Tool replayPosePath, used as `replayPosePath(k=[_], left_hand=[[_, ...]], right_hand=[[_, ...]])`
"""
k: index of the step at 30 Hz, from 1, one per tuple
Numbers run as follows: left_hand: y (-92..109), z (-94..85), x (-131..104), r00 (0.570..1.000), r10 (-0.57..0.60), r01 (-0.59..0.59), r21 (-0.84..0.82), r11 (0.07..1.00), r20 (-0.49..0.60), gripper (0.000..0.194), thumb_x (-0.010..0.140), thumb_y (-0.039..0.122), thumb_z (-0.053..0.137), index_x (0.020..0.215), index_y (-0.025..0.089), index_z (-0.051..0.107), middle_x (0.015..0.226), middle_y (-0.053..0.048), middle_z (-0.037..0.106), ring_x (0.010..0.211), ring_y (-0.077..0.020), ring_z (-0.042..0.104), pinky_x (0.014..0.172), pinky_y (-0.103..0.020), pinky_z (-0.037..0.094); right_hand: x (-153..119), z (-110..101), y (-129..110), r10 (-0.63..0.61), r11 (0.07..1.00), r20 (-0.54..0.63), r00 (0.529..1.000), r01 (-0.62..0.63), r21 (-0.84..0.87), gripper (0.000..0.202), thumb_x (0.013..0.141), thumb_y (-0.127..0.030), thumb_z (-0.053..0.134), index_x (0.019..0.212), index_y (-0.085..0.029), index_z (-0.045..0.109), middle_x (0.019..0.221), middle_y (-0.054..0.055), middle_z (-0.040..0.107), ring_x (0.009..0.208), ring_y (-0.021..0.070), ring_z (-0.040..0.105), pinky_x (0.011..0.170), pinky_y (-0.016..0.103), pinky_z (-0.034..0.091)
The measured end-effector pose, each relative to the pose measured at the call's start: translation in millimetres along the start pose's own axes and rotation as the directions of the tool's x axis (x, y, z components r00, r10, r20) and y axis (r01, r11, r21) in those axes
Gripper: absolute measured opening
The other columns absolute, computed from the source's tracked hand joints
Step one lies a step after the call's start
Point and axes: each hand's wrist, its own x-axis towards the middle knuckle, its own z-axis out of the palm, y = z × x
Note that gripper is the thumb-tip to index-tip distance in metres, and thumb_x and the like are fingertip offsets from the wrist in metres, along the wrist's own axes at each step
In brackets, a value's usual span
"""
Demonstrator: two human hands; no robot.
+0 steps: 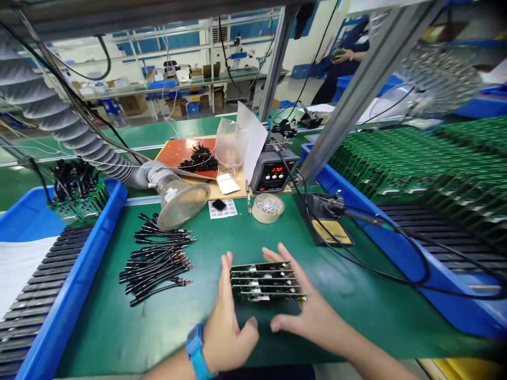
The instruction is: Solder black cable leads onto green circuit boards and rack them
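Observation:
Between my two hands is a stack of several circuit boards (264,282), edges toward me, with thin gaps between them. My left hand (232,322) presses along the left ends of the boards, thumb apart from them. On the right side, my right hand (309,311) bears against the other ends, its fingers partly hidden behind the stack and its thumb off the boards. A blue watch (195,343) is on my left wrist. Left of the stack, a pile of short black cables (158,258) with red-tipped ends lies on the green mat (190,327).
A fume extractor nozzle (184,203) hangs over the cables. Behind the boards stand a solder station (273,169), a round tin (268,208) and an iron in its holder (332,208). Blue trays (85,301) of boards flank the mat. A person (344,58) is in the background.

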Motion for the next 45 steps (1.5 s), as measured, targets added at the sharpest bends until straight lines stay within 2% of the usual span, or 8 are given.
replayPosePath(k=[5, 11, 18, 23, 29, 35, 40, 45], left_hand=[[-6.0, 3.3, 0.3, 0.999, 0.021, -0.021, 0.009, 1.0, 0.025, 0.106, 0.068, 0.005, 0.052, 0.14, 0.028, -0.023, 0.153, -0.006, -0.007, 0.139, -0.0284, -0.002, 0.112, -0.053, 0.012], [-7.5, -10.8, 21.6, 0.998, -0.052, 0.052, 0.018, 0.998, 0.02, 0.08, 0.085, 0.02, 0.051, 0.144, 0.026, -0.002, 0.148, -0.01, 0.024, 0.136, -0.0247, 0.024, 0.111, -0.048, 0.023], [6.5, -22.0, 34.0, 0.93, -0.351, 0.346, -0.563, 0.751, 0.104, 0.065, 0.066, 0.02, 0.076, 0.121, 0.016, 0.042, 0.118, -0.012, 0.059, 0.106, -0.0257, 0.058, 0.093, -0.04, 0.046], [3.5, -8.8, 17.3, 0.841, -0.533, 0.415, -0.746, 0.521, 0.095, 0.056, 0.064, 0.019, 0.078, 0.111, 0.013, 0.048, 0.111, -0.012, 0.063, 0.102, -0.0252, 0.059, 0.091, -0.039, 0.046], [17.0, 2.0, 5.2, 0.841, -0.537, 0.379, -0.774, 0.507, 0.061, 0.061, 0.062, 0.018, 0.08, 0.113, 0.017, 0.046, 0.114, -0.01, 0.061, 0.105, -0.024, 0.057, 0.093, -0.037, 0.044], [29.0, -12.6, -3.7, 0.918, -0.336, 0.359, -0.795, 0.488, 0.208, 0.049, 0.081, 0.038, 0.064, 0.121, 0.021, 0.044, 0.122, -0.01, 0.055, 0.108, -0.0225, 0.055, 0.092, -0.036, 0.043], [14.5, -23.6, 2.5, 0.863, -0.417, 0.46, -0.787, 0.412, 0.286, 0.043, 0.089, 0.052, 0.04, 0.118, 0.02, 0.048, 0.117, -0.01, 0.056, 0.096, -0.0206, 0.059, 0.076, -0.032, 0.05], [-13.8, -25.7, 5.3, 0.806, -0.557, 0.537, -0.642, 0.548, 0.199, 0.046, 0.079, 0.043, 0.062, 0.119, 0.025, 0.046, 0.113, -0.004, 0.057, 0.084, -0.013, 0.058, 0.056, -0.017, 0.044]], right_hand=[[-9.1, 2.8, 8.4, 0.027, 0.998, 0.024, 0.999, -0.028, 0.048, 0.11, 0.069, -0.049, 0.068, 0.14, -0.031, -0.014, 0.15, 0.011, 0.018, 0.135, 0.0225, 0.029, 0.106, 0.046, 0.033], [8.0, -0.8, 14.8, 0.117, 0.993, -0.021, 0.993, -0.117, 0.004, 0.072, 0.081, -0.042, 0.055, 0.141, -0.027, 0.018, 0.142, 0.009, 0.038, 0.13, 0.0221, 0.038, 0.109, 0.047, 0.029], [21.5, -5.8, -2.7, 0.211, 0.977, 0.015, 0.977, -0.211, 0.013, 0.057, 0.08, -0.05, 0.053, 0.128, -0.022, 0.04, 0.122, 0.008, 0.059, 0.103, 0.0218, 0.061, 0.086, 0.037, 0.053], [-2.7, 15.8, -6.5, 0.274, 0.945, -0.068, 0.959, -0.282, -0.167, 0.079, 0.078, -0.056, 0.051, 0.141, -0.019, 0.023, 0.135, 0.015, 0.045, 0.121, 0.032, 0.047, 0.098, 0.055, 0.04], [-26.5, 35.5, -20.8, 0.213, 0.788, -0.003, 0.977, -0.174, -0.591, 0.117, 0.06, -0.063, 0.065, 0.144, -0.02, -0.004, 0.146, 0.019, 0.023, 0.132, 0.037, 0.03, 0.098, 0.054, 0.039], [-21.9, 27.4, -34.7, 0.273, 0.853, 0.058, 0.96, -0.214, -0.476, 0.112, 0.065, -0.049, 0.065, 0.143, -0.024, -0.012, 0.146, 0.015, 0.022, 0.134, 0.0316, 0.028, 0.103, 0.05, 0.036], [-20.6, 12.0, -24.8, 0.345, 0.913, 0.109, 0.932, -0.307, -0.269, 0.101, 0.068, -0.046, 0.063, 0.143, -0.029, -0.002, 0.147, 0.011, 0.024, 0.133, 0.0282, 0.032, 0.104, 0.048, 0.037], [-30.2, -16.3, -0.3, 0.413, 0.825, -0.037, 0.91, -0.391, -0.409, 0.098, 0.067, -0.063, 0.057, 0.144, -0.026, 0.009, 0.142, 0.013, 0.035, 0.126, 0.0349, 0.04, 0.096, 0.053, 0.044]])
